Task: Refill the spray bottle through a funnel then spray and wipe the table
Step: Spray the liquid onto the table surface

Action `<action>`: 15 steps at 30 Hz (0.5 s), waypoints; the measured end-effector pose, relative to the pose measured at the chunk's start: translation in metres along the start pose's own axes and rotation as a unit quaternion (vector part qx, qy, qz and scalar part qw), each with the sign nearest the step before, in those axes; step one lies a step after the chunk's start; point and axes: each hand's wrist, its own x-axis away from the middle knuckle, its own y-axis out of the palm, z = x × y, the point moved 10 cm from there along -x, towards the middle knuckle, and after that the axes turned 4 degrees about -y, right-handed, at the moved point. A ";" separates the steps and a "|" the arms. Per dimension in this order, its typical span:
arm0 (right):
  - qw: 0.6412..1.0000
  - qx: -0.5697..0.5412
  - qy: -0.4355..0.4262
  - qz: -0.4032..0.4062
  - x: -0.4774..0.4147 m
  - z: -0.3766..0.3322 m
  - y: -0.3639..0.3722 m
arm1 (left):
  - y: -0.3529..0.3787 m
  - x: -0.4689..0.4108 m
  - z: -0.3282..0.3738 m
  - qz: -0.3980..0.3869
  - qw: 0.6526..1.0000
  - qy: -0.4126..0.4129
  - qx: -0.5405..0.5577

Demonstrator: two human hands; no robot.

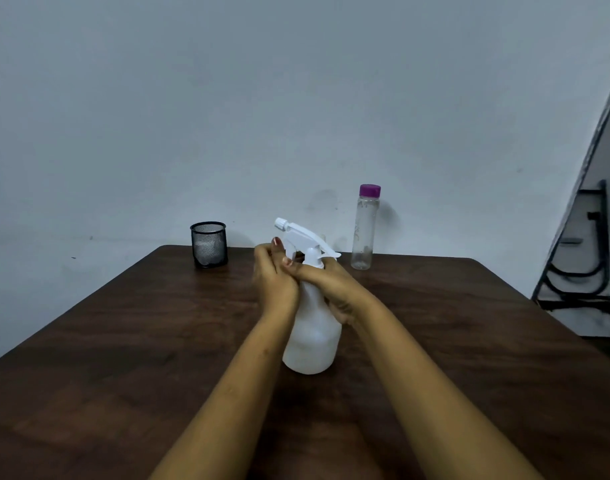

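Observation:
A white translucent spray bottle (312, 341) stands upright on the dark wooden table (123, 341), its white trigger head pointing up and to the left. My left hand (274, 275) wraps the bottle's neck from the left, fingers curled by the trigger. My right hand (334, 285) grips the neck and shoulder from the right, its thumb lying over my left hand. A clear plastic bottle with a purple cap (364, 226) stands at the table's far edge, right of the spray bottle. No funnel or cloth shows.
A black mesh pen cup (209, 244) stands at the far left corner of the table. A grey wall rises right behind the table. A black metal frame (580, 268) leans beyond the table's right edge.

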 end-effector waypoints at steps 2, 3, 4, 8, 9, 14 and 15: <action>1.000 0.006 0.002 0.015 0.009 -0.003 -0.006 | 0.003 0.009 0.003 0.023 1.000 0.012 -0.003; 1.000 0.007 0.002 0.026 0.014 -0.005 -0.012 | 0.008 0.012 0.002 0.022 1.000 0.010 -0.002; 0.999 0.008 0.003 0.039 0.019 -0.007 -0.018 | 0.014 0.015 0.003 0.015 1.000 0.010 -0.006; 0.995 0.008 0.006 0.099 0.045 -0.020 -0.055 | 0.046 0.029 0.008 -0.040 0.997 0.004 -0.066; 0.994 0.013 0.002 0.109 0.053 -0.025 -0.066 | 0.054 0.033 0.010 -0.059 0.995 0.000 -0.078; 0.977 0.152 0.012 0.147 0.101 -0.066 -0.145 | 0.100 0.066 -0.010 -0.187 0.969 -0.043 -0.157; 0.970 0.183 0.025 0.156 0.113 -0.072 -0.160 | 0.109 0.074 -0.019 -0.212 0.961 -0.056 -0.168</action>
